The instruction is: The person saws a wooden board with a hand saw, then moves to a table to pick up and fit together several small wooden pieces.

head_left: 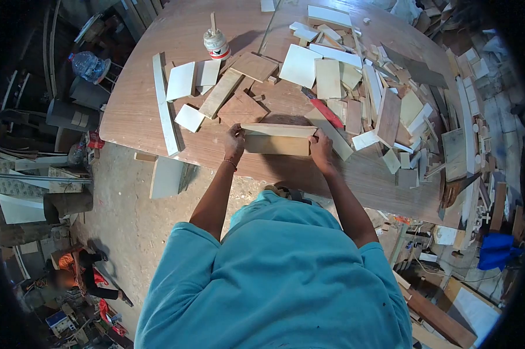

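Observation:
My left hand (234, 143) is closed on the left end of a pale wooden piece (277, 145), which looks like two narrow boards set at an angle along one edge. The other end is gripped by my right hand (320, 150), fingers bent around the corner. The piece is held level over the near edge of the table. Just beyond it are a square brown wood block (243, 107) and a long pale strip (220, 94). A red-handled tool (326, 113) lies beyond my right hand, beside a slanting pale board (332, 136).
A white jar (217, 46) with a stick in it stands on the wooden table (131, 104). Many offcuts (355, 87) are heaped at the right. A long white strip (166, 107) lies at the left. Another person (79, 273) sits low at the lower left.

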`<state>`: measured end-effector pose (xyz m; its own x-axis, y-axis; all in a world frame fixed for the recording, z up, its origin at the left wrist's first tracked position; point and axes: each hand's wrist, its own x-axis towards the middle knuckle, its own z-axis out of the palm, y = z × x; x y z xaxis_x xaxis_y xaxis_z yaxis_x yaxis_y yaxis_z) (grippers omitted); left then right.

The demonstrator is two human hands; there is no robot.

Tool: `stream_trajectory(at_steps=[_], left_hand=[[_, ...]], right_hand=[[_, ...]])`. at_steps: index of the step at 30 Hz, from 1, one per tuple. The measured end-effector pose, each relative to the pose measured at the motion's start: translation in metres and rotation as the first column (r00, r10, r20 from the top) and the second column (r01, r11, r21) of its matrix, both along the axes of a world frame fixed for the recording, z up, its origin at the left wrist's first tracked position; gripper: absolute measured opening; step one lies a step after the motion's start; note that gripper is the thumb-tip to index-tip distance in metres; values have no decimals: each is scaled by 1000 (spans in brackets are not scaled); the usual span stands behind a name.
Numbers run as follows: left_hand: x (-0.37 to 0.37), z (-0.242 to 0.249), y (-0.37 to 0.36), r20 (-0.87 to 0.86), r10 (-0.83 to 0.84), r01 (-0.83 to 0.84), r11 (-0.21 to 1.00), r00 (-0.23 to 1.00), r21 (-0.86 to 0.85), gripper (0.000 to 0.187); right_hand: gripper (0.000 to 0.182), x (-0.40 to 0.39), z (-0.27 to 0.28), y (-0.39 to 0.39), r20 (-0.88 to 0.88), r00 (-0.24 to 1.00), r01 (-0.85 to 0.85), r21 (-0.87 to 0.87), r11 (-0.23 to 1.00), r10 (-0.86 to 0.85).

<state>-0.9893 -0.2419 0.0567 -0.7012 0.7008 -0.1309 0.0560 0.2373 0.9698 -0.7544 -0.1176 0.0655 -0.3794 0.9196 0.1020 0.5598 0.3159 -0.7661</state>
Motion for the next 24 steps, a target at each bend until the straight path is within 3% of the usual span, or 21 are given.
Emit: stream_trajectory(at_steps=[9, 15, 17, 20, 24], left_hand=[[0, 2, -5, -90, -76, 70, 995, 993, -67, 18], [1, -17, -2, -84, -16, 16, 1000, 996, 3, 21], [3, -13, -3, -224, -50, 46, 999, 973, -25, 23], [3, -27, -2, -227, -3, -6, 999, 974, -38, 23], [10, -4, -3, -274, -26, -8, 992, 961, -123, 22]], right_hand=[[13, -1, -6, 1, 28, 1000, 12, -36, 999, -11], [14, 1, -11, 0, -14, 999, 43, -8, 999, -44], [13, 0, -11, -2, 18, 997, 73, 4, 997, -73], [11, -2, 1, -5, 92, 992, 88, -35, 995, -85], [14, -3, 2, -6, 53, 993, 108, -51, 993, -105]])
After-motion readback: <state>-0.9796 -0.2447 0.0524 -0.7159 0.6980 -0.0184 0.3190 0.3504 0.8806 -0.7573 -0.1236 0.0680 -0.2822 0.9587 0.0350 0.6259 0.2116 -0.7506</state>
